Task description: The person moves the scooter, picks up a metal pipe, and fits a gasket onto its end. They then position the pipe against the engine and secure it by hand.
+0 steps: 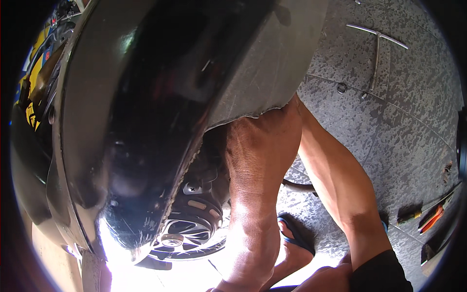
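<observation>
A large glossy black body panel (pixel 160 97) of a motorbike or scooter fills the left and middle of the view. Joined to it is a dull grey flap (pixel 270 63) with a rough lower edge. My left hand (pixel 265 124) reaches up under that edge, its fingers hidden behind the flap. From the lower right my right forearm (pixel 335 170) slants up to the same spot, and the right hand is hidden there too. What either hand touches or holds cannot be seen. Below the panel shows a spoked wheel (pixel 172 238) beside dark mechanical parts.
On the speckled grey floor lie a metal T-handle wrench (pixel 377 53) and a small ring (pixel 342 88). An orange-handled tool (pixel 431 219) lies at the right. A sandalled foot (pixel 292 248) stands below my arms. Strong glare washes out the bottom.
</observation>
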Demonstrator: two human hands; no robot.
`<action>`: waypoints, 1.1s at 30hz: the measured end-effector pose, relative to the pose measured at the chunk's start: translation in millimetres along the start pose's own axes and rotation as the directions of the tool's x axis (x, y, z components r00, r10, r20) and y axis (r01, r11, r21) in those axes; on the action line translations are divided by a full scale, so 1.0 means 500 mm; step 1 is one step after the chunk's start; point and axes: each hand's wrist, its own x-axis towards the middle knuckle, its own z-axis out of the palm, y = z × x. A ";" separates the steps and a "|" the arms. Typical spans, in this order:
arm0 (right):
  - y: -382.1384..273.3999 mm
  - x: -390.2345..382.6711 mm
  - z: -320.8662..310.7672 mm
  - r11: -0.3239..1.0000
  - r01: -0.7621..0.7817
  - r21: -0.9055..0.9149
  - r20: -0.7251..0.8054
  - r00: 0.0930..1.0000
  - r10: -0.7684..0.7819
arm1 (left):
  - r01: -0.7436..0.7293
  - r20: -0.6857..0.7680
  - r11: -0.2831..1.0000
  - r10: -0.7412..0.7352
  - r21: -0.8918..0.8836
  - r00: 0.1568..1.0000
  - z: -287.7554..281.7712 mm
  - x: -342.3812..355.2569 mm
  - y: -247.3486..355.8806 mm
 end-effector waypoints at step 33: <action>-0.009 -0.015 0.024 0.966 -0.004 -0.260 -0.154 0.987 -0.037 | -0.319 0.672 -0.905 -0.424 -0.283 0.607 0.139 -0.216 0.075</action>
